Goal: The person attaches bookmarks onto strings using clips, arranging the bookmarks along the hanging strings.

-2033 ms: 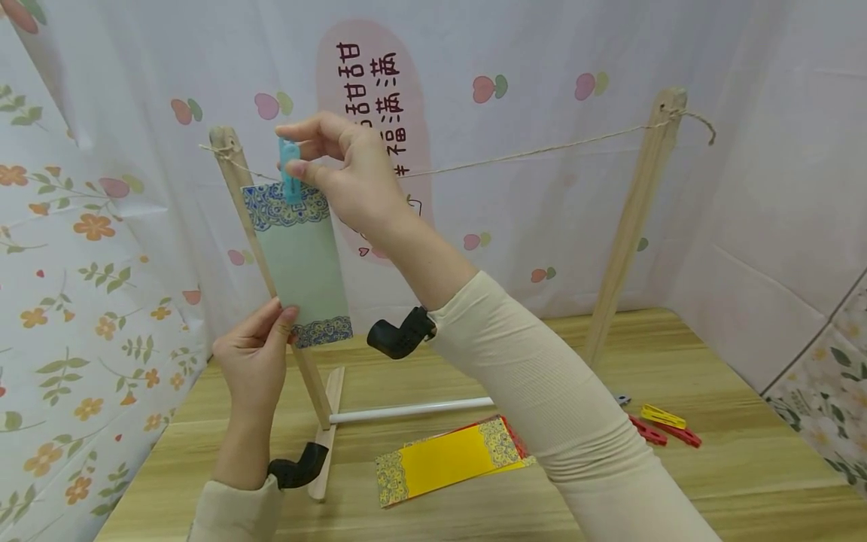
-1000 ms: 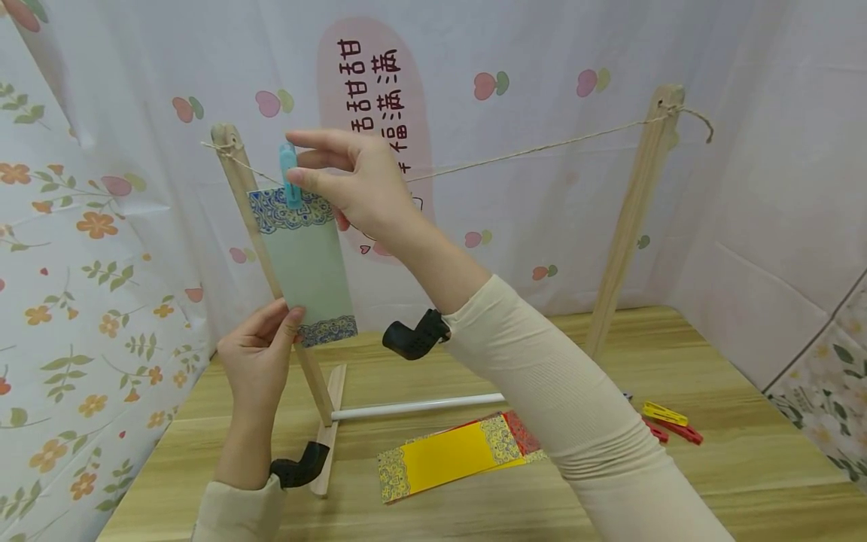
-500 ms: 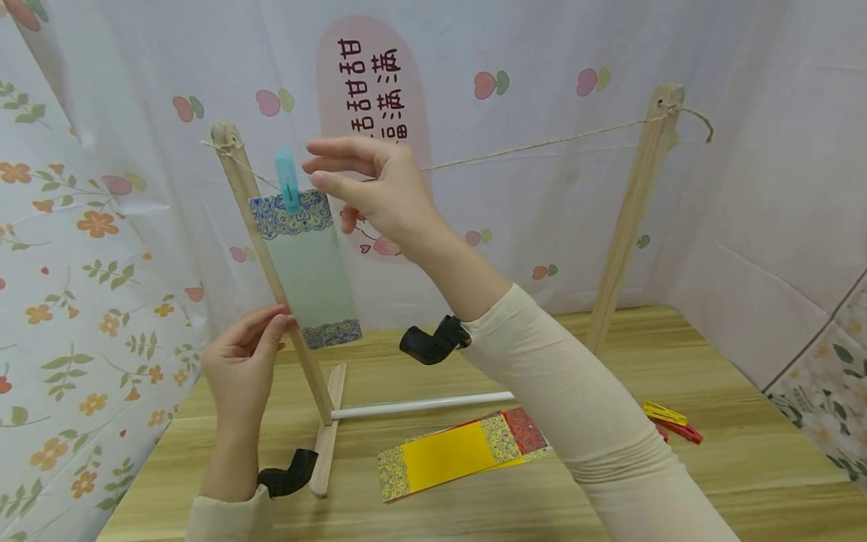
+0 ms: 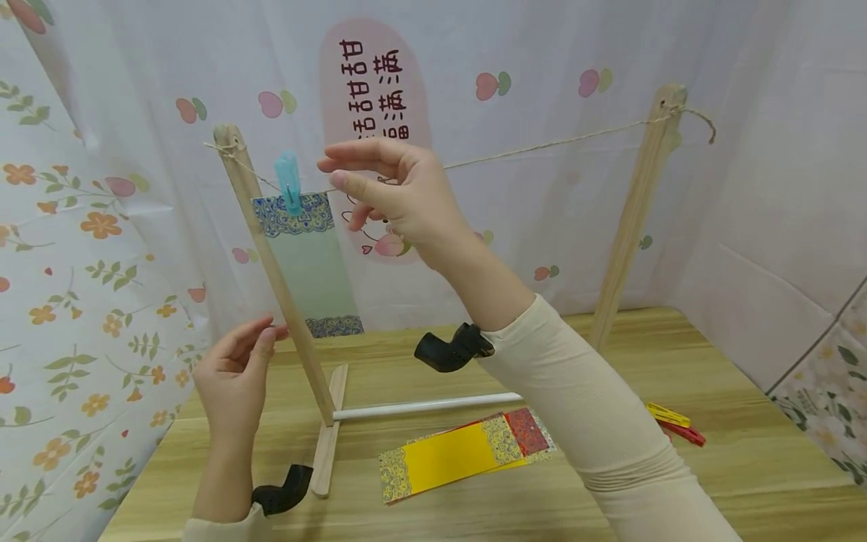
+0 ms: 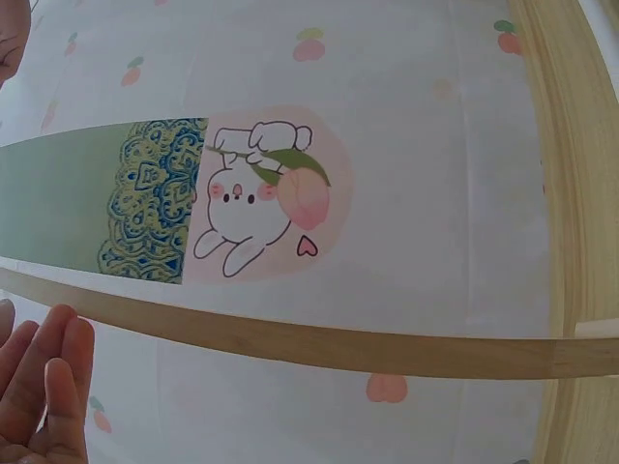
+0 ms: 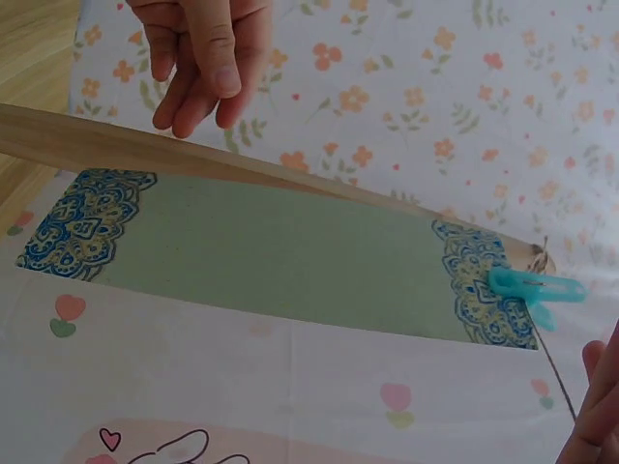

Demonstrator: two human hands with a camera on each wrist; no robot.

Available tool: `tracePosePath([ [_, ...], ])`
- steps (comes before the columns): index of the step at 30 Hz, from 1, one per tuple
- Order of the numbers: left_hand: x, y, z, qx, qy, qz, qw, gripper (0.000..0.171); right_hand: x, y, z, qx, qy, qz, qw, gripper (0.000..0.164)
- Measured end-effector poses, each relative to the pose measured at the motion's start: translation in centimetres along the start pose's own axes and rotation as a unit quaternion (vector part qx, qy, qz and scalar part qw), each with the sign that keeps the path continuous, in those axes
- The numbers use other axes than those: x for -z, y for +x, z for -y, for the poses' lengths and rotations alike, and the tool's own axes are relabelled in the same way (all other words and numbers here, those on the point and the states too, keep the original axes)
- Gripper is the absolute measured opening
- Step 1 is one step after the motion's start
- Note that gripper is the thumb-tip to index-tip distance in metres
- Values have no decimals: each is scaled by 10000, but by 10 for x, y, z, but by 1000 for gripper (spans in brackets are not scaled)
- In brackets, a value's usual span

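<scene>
1. The right hand (image 4: 427,199) is hovering just beside the blue clothespin (image 4: 287,184), its thumb and fingers standing apart, loosely bent and gripping nothing.
2. The left hand (image 4: 233,369) is hanging lower, beside the left post (image 4: 308,365), its fingers relaxing round nothing; whether a fingertip is touching the wood, one cannot tell.
3. Left of the right hand's fingertips, the blue clothespin is pinching the pale green card (image 4: 314,271) onto the string (image 4: 555,143).
4. The card is hanging below that clothespin, its lower patterned band lying just right of the left hand's fingertips, across the post.
5. The string is running behind the right hand and stretching to the right post (image 4: 630,226).
6. Well below the right hand, a yellow card (image 4: 447,455) is overlapping a red card (image 4: 527,430) on the table (image 4: 366,519).
7. Lower and farther right of that hand, beyond the sleeve (image 4: 596,406), a yellow clothespin (image 4: 669,415) is lying by red plastic.
</scene>
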State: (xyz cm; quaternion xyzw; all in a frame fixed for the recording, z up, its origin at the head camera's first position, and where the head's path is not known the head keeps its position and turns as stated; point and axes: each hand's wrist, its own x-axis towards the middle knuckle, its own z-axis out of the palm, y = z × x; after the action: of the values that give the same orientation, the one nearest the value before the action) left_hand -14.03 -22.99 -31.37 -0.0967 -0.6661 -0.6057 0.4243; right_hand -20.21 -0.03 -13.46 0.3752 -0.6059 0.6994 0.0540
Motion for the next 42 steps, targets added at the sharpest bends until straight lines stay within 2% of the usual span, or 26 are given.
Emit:
tracePosePath([
  [4, 2, -3, -6, 189, 492, 23, 9986, 16, 4, -6, 4, 137, 51, 69, 9999, 30],
  [9, 3, -11, -9, 346, 1346, 231, 9900, 14, 10, -14, 3, 15, 50, 55, 10000, 29],
  [16, 3, -21, -10, 592, 1950, 514, 9777, 14, 23, -27, -5, -112, -23, 72, 9999, 28],
  [26, 1, -35, -6, 841, 2077, 1179, 9674, 15, 48, -50, -16, -371, -465, -15, 9982, 21],
  [33, -4, -44, 1, 752, 2207, 1585, 9594, 15, 68, -71, -26, -592, -865, -79, 9945, 22],
  [39, -11, -53, 5, 675, 2090, 2116, 9524, 17, 88, -95, -33, -741, -1210, -17, 9899, 23],
  [42, -16, -57, 8, 723, 2046, 2392, 9464, 19, 100, -108, -37, -852, -1163, -3, 9895, 22],
])
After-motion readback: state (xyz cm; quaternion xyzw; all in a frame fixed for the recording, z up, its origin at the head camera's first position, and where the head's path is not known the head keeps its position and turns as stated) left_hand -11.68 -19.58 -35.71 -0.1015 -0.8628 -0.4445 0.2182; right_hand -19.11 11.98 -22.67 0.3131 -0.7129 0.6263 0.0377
